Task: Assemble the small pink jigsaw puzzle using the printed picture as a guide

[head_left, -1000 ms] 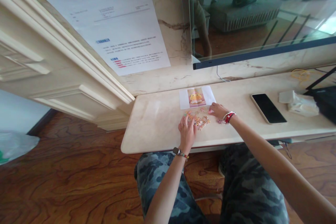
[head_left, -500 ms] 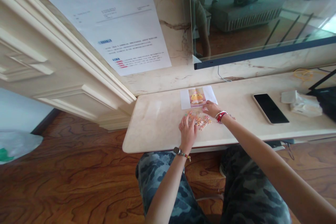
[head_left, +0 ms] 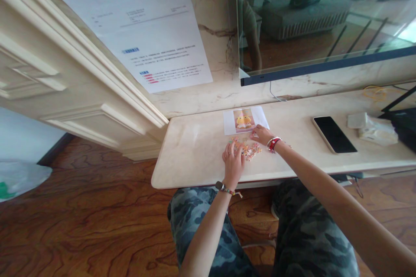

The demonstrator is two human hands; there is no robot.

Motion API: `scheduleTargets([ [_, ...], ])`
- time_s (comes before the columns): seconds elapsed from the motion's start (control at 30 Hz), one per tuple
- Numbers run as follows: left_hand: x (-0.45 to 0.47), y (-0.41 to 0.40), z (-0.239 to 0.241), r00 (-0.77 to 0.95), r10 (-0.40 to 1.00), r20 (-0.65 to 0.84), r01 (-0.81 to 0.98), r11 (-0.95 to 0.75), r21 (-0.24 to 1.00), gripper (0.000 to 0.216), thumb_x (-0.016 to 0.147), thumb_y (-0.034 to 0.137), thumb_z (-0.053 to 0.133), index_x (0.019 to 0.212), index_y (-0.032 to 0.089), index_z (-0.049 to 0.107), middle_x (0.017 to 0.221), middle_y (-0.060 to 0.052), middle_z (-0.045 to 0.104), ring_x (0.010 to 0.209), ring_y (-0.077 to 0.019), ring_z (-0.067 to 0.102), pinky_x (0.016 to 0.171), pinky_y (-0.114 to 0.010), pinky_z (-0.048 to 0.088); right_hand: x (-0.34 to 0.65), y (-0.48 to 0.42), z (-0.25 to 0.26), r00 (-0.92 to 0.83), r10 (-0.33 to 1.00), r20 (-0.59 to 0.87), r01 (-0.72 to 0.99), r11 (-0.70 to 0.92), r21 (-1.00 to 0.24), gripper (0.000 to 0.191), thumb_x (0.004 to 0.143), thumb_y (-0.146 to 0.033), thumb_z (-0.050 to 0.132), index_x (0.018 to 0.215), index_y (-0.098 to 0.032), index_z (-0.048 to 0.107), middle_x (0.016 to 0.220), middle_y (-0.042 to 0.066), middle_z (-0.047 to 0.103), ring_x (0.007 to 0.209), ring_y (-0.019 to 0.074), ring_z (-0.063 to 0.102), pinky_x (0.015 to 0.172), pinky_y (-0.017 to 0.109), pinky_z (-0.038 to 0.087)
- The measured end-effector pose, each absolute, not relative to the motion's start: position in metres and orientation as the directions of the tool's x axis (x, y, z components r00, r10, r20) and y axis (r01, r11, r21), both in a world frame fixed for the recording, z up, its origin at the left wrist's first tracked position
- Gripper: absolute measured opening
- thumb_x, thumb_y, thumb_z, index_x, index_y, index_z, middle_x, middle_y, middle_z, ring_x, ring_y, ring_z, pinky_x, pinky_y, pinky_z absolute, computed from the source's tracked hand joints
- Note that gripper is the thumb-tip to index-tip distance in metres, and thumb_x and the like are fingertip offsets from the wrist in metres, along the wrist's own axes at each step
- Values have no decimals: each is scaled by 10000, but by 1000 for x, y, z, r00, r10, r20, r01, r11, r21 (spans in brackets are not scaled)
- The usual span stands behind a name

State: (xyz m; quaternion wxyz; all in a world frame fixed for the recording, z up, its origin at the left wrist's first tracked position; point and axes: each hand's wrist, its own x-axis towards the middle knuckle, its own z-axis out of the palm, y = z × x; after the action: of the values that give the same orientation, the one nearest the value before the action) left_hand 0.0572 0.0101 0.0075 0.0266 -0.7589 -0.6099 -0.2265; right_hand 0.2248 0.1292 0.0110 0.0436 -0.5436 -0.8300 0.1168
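A loose heap of small pink, orange and white jigsaw puzzle pieces [head_left: 251, 151] lies on the pale tabletop [head_left: 191, 156]. At its left edge my left hand [head_left: 233, 161] rests with fingers apart, fingertips touching the pieces. My right hand [head_left: 262, 135] is at the heap's upper right, its fingers bent down and drawn together; whatever they hold is too small to make out. Just behind the heap lies a white sheet with a printed picture [head_left: 244, 120] of yellow figures, close to my right fingertips. A few pieces show beside my right wrist, partly hidden by it.
To the right lie a phone [head_left: 334, 134] and a clear plastic packet [head_left: 373, 128], with a black object [head_left: 401, 123] beyond. A television [head_left: 325, 21] hangs over the table's back. A printed paper [head_left: 169, 52] is on the wall; a panelled door frame [head_left: 107, 95] stands left.
My right fingers have shifted very slightly at the edge of the heap. My left hand stays nearly where it was, and the sheet and phone have not moved.
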Motion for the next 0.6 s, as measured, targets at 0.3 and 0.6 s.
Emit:
scheduleTargets([
  [0.3,52,8,7,140,911,388,936,-249,247,374,784,205,442,1157,235,454,1279,-97,354,1196,-255,292,932,-450,319,262,120,19,-404,914,43,867,398,-302,277,790,-344,447,916,-137,582,932,97,541,831,166,524,744,277,399],
  [0.6,58,10,8,141,912,385,934,-252,255,394,770,190,469,1160,246,443,1293,-86,343,1197,-256,294,934,-468,315,326,90,25,-532,839,-116,811,464,-356,290,765,-397,475,876,-176,627,861,70,570,773,151,540,718,251,404],
])
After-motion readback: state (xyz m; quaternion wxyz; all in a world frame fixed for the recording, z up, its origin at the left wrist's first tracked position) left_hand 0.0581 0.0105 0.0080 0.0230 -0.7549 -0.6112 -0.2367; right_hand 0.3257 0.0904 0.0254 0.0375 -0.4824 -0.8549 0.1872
